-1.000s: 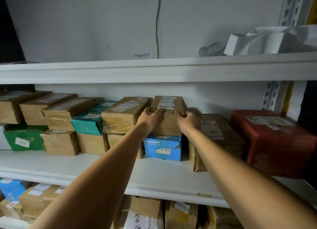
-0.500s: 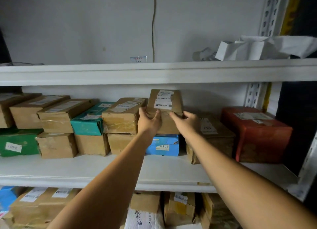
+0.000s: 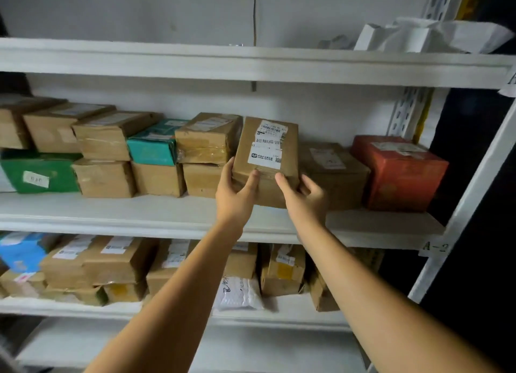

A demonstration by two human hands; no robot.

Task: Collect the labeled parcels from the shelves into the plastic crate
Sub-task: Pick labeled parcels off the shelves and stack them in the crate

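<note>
A brown cardboard parcel (image 3: 265,149) with white shipping labels is tilted up in front of the middle shelf (image 3: 139,216), its labelled top facing me. My left hand (image 3: 236,194) grips its lower left corner, thumb on the front. My right hand (image 3: 303,195) grips its lower right corner, fingers wrapped round the side. The blue box that lay under it is hidden behind the parcel and my hands. The plastic crate is not in view.
Brown, teal (image 3: 152,145) and green (image 3: 39,174) boxes line the middle shelf to the left; a brown box (image 3: 335,171) and a red box (image 3: 399,171) stand to the right. The lower shelf holds more labelled parcels (image 3: 111,261). White packaging (image 3: 418,35) lies on the top shelf.
Both hands have lifted the brown parcel off the blue box and pulled it toward me, tipping its labelled top into view. The camera has dropped, showing more of the lower shelf.
</note>
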